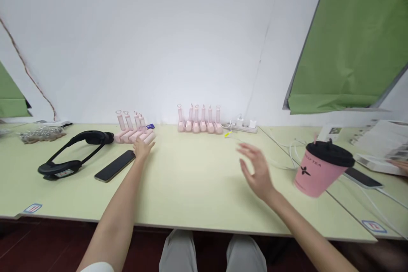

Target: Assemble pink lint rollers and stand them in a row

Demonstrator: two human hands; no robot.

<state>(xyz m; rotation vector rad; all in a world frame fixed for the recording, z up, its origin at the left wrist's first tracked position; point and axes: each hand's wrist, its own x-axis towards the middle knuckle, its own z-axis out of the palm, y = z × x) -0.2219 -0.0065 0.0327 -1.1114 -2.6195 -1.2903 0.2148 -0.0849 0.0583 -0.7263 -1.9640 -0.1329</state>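
Observation:
At the left back of the table, my left hand is on the nearest of several pink cylindrical items, its fingers closed around one end. Clear upright parts with small loops rise from that group. A second row of similar pink items stands by the wall at the middle. Over the right half of the table my right hand hangs with its fingers apart and holds nothing.
A black phone and a black headset lie on the left. To the right stand a pink cup, white cables and a power strip. Bagged parts lie far left. Another person's hand shows at the right edge.

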